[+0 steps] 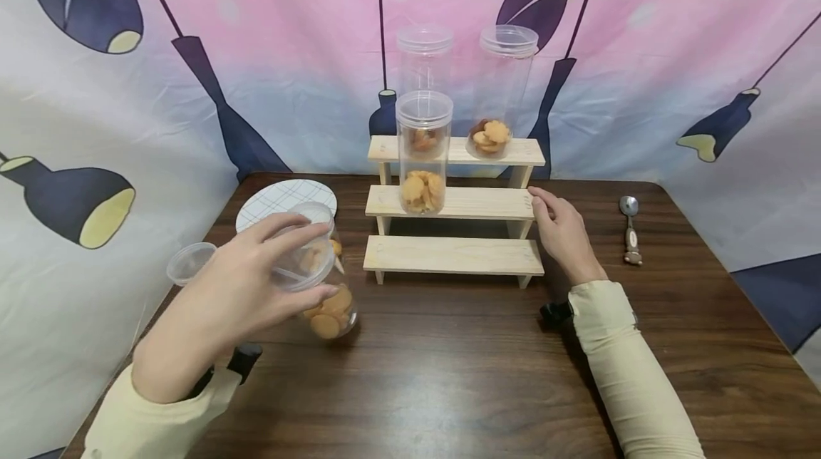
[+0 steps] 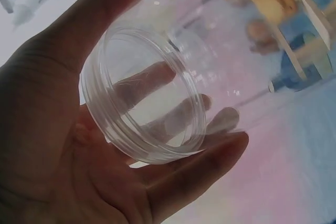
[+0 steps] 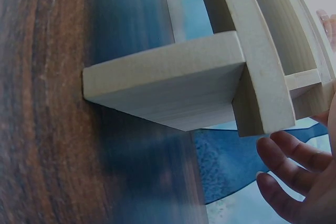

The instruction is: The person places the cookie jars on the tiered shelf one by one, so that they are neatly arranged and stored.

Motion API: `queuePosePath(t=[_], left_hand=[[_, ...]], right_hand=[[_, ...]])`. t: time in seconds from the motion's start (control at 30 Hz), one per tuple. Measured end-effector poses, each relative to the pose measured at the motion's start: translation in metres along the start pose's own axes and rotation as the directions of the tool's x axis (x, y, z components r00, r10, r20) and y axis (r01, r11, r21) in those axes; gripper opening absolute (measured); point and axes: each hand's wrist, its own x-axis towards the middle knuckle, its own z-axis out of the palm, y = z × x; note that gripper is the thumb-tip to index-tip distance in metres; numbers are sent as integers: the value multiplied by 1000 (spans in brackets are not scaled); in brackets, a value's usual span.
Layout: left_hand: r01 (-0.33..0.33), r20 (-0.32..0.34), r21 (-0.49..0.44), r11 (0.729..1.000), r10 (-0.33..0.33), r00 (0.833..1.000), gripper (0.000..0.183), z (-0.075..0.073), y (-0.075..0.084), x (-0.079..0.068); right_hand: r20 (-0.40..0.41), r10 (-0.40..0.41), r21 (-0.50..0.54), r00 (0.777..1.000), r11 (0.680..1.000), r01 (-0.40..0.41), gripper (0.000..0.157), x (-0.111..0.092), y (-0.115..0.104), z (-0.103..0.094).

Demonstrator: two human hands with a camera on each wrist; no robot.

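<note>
A cloth backdrop in pink, pale blue and white, printed with dark blue hanging lamps, stands beyond a dark brown wood-grain table. At the left, a clear round plastic lid shows past the person's left hand, which comes from a cream sleeve; whether it tops a jar cannot be told. The thumb and fingers of this hand curve round the lidded top of a clear plastic cylindrical jar, at the near left of the scene, with flat golden round biscuits in its base; the jar's smooth wall and ringed screw lid are see-through. Just beyond it are a second clear lidded jar, partly hidden, with golden pieces inside, and a white round plate with thin grid lines. In the middle stands a pale wooden three-step rack. Its far step bears a tall clear jar of reddish-brown pieces at left and another of golden and brown biscuits at right; the middle step's left bears a jar of golden scalloped biscuits. The right hand, fingers loosely bent, touches the middle step's right end. Far right lies a silver-bowled spoon, its pale oval handle mark too small to read.
</note>
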Motion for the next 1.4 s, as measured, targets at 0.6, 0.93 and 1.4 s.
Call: queuePosePath(t=[0.6,0.93,1.4], left_hand=[[-98,92,-73,993,104,990,60,19,38,77],[-185,173,-119,976,204,963,62,30,59,120],[-200,288,-81,976,215,933,66,55,86,180]], right_hand=[[-13,0,7,1000,1000,0,52,0,1,3],[-11,13,4,1000,1000,-13,53,-2,0,4],[-17,-9,-12,1000,1000,9,53,-2,1,2]])
